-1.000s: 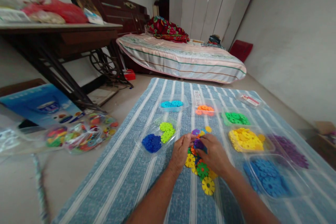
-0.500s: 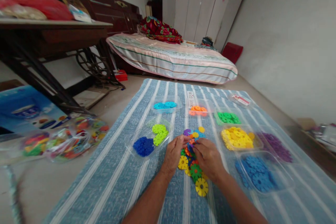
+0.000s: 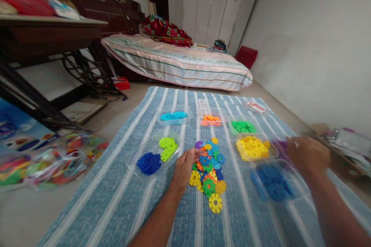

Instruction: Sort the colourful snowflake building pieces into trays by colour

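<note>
A loose pile of flower-shaped plastic discs (image 3: 209, 186) in mixed colours lies on the striped cloth. My left hand (image 3: 183, 166) rests at the pile's left edge, its fingers stretched out and touching the discs. Over at the right, my right hand (image 3: 307, 156) is above the clear box of purple discs (image 3: 281, 146) and covers much of it. Motion smears its fingers, so I cannot see whether they hold anything. Close to that hand are the box of yellow discs (image 3: 251, 148) and the box of blue discs (image 3: 272, 183).
Dark blue discs (image 3: 148, 163) and lime discs (image 3: 168, 148) share a box on the left. Boxes of light blue (image 3: 173, 116), orange (image 3: 211, 119) and green discs (image 3: 242, 126) stand farther back. Bags of colourful pieces (image 3: 60, 158) lie on the floor.
My right hand has left the pile and moved right to the purple box, uncovering more discs. My left hand stays at the pile. The view has turned slightly right.
</note>
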Demonstrator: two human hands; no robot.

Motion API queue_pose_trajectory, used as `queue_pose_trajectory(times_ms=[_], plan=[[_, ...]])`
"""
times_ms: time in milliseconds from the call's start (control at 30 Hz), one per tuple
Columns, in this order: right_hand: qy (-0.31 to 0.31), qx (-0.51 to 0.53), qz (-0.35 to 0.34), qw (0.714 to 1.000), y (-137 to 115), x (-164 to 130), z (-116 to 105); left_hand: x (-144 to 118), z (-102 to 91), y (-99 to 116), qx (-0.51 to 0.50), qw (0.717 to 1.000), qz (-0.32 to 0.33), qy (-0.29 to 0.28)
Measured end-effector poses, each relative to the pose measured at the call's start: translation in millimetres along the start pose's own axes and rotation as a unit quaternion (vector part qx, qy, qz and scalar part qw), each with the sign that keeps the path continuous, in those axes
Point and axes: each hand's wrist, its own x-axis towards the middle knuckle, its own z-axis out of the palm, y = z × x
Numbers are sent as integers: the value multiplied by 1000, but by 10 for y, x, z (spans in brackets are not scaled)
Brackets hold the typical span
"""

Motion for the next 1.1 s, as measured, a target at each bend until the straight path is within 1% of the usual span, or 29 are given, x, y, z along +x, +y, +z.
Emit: queue_pose_trajectory(times_ms=[33,67,100,167,233,300,367,400,467,600,700,767,933,1000,1100], plan=[[-5,-20,9,1000,31,-21,-5,-1,1,-2,0,1000,2,-1],[-8,-19,2,1000,9,-69,-14,-1,1,-5,1,1000,2,-3],[-8,6,-20,1000,-63,-144,-27,0,0,-10,1,1000,2,-5],[-3,115,-92,989,-335,-356,-62,6,-4,-26,1,1000,1,-8],[-3,233,-170,957,-706,-615,-104,11,-10,-44,0,1000,0,-7],[-45,290,-217,931,-1077,-864,-140,14,-15,-58,0,1000,2,-8],[-95,317,-231,915,-1372,-1060,-159,10,-19,-67,1,1000,8,-12],[-117,320,-230,912,-1478,-1132,-163,7,-20,-69,1,1000,11,-14],[-152,315,-226,909,-1609,-1231,-164,-1,-21,-70,2,1000,15,-16],[-189,323,-225,900,-1666,-1327,-154,-18,-16,-60,12,1000,14,-15],[-212,362,-196,886,-1665,-1361,-148,-27,-6,-44,19,1000,13,-16],[-239,399,-159,871,-1668,-1361,-157,-31,-1,-35,21,1000,13,-13],[-310,475,-77,820,-1660,-1307,-230,-32,-1,-31,27,999,13,-13],[-322,484,-61,811,-1644,-1295,-247,-34,-3,-27,30,999,14,-15],[-310,498,-50,809,-1616,-1296,-234,-43,-4,-9,38,999,20,-18]])
